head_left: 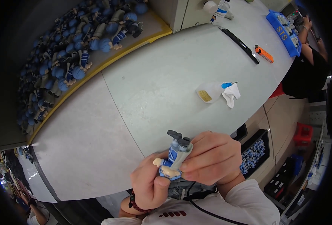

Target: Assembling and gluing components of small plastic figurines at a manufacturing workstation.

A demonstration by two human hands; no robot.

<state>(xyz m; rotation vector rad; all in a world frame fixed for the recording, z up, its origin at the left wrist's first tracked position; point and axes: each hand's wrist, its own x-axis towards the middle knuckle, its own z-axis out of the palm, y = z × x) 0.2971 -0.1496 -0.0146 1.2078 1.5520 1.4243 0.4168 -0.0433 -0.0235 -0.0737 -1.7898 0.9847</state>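
Close to my body, at the table's near edge, a small toy figurine (pixel 174 153) is held upside down between both hands. It has blue-and-white clothes, a grey cape and dark shoes pointing up; its head end is low and partly hidden by fingers. My left hand (pixel 147 182) is closed around the head end, thumb against it. My right hand (pixel 214 157) pinches the grey cape side with thumb and fingers. Beyond the hands, a squeeze bottle (pixel 207 93) with a blue needle tip lies beside a crumpled white tissue (pixel 231 95).
A yellow-edged shelf (pixel 98 65) at left holds many similar figurines (pixel 76 41). Farther right lie a black utility knife (pixel 241 45) and an orange case (pixel 263 54). A clear bottle (pixel 220 13) and blue tray (pixel 284 33) stand beyond, near a person's arm (pixel 307 48). A black crate (pixel 254 153) sits below.
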